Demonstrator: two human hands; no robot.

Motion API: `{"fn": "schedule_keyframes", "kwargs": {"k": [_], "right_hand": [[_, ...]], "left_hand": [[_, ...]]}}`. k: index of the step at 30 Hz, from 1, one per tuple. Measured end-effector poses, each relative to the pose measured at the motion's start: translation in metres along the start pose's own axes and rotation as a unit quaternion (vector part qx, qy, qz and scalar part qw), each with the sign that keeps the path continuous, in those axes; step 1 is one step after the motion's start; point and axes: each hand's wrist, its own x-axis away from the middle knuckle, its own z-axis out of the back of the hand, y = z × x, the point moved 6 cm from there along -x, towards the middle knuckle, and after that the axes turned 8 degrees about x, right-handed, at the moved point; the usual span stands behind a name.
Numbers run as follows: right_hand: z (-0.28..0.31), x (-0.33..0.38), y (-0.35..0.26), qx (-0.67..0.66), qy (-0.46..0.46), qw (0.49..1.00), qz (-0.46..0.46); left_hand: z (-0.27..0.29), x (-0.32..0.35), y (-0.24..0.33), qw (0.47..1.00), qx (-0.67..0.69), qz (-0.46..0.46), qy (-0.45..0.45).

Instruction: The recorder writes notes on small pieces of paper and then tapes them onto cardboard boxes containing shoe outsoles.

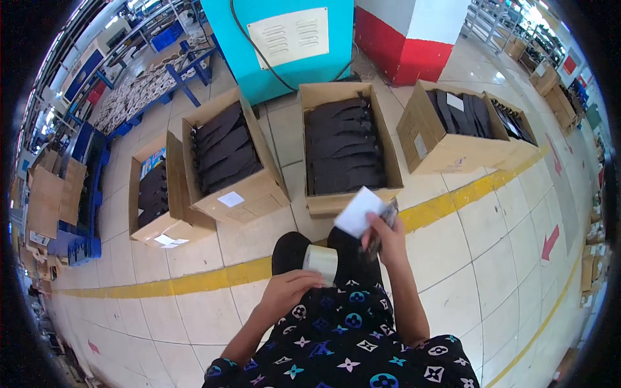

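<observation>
Over my lap, my left hand [289,293] is closed on a wide roll of pale, clear-looking tape [321,264]. My right hand [388,238], raised to the right of it, grips a white sheet of paper [358,212] together with a dark brownish object whose kind I cannot make out. Just beyond the paper stands an open cardboard box [352,200] packed with rows of flat black pieces [346,145]. The paper's edge overlaps that box's near side in the view.
Left of the middle box stand a larger open box [242,204] and a narrower one [181,226], both holding black pieces. Two more filled boxes [446,152] stand at the right. Behind them are a turquoise machine [284,71] and a red-and-white pillar [414,52]. A yellow line [213,280] crosses the tiled floor.
</observation>
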Motion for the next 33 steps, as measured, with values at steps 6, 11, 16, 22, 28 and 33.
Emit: {"fn": "schedule_keyframes", "kwargs": {"k": [6, 11, 16, 22, 28, 33], "right_hand": [[-0.134, -0.005, 0.049, 0.369, -0.182, 0.860, 0.304], [-0.155, 0.018, 0.143, 0.284, -0.461, 0.841, -0.009], [-0.199, 0.033, 0.164, 0.383, -0.556, 0.736, 0.058], [-0.222, 0.044, 0.172, 0.471, -0.613, 0.601, 0.202], [-0.217, 0.031, 0.167, 0.471, -0.581, 0.608, 0.266], [-0.197, -0.009, 0.132, 0.428, -0.377, 0.779, 0.260]], "left_hand": [[-0.014, 0.041, -0.019, 0.976, 0.110, 0.176, -0.067], [-0.031, 0.051, -0.019, 0.996, 0.031, 0.023, -0.079], [-0.006, 0.066, 0.011, 0.999, -0.009, 0.038, -0.038], [0.005, 0.072, 0.039, 0.993, 0.103, 0.052, 0.037], [0.001, 0.079, 0.047, 0.996, 0.074, 0.019, 0.048], [-0.008, 0.070, 0.037, 0.998, 0.055, 0.002, 0.001]]}}
